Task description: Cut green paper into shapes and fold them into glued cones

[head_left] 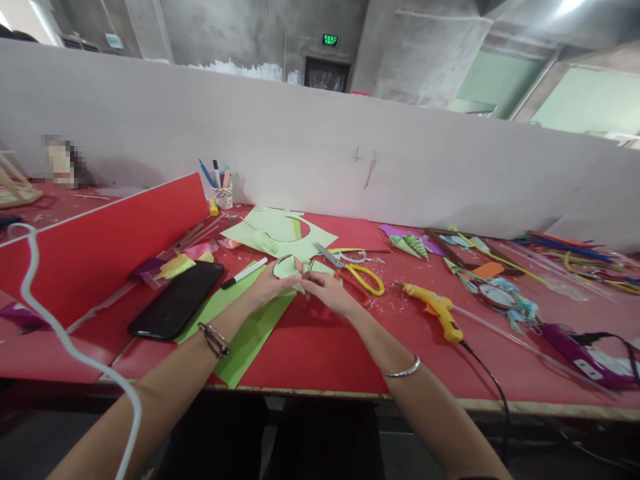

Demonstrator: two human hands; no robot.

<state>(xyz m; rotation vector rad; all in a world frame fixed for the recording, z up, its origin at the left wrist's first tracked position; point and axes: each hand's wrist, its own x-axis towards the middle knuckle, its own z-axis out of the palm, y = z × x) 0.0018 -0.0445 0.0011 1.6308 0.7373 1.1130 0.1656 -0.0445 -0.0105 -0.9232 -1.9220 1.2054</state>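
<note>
Both my hands meet over the middle of the red table. My left hand [273,283] is closed on a small piece of light green paper [287,267] that carries a dark drawn line. The fingers of my right hand [324,288] are pinched at the right side of the same paper, partly hiding it. Another bit of green paper [321,268] shows just beyond the right fingers. Yellow-handled scissors [367,279] lie to the right of my hands, blades pointing back left. A white marker with a black cap [245,273] rests to the left, on bright green paper [245,340].
A black phone [176,300] lies at the left beside a red upright board [115,247]. Light green sheet with a round cut-out [255,230] lies behind. A yellow glue gun [435,310] with a black cord sits right. A pen cup [223,196] stands at the back.
</note>
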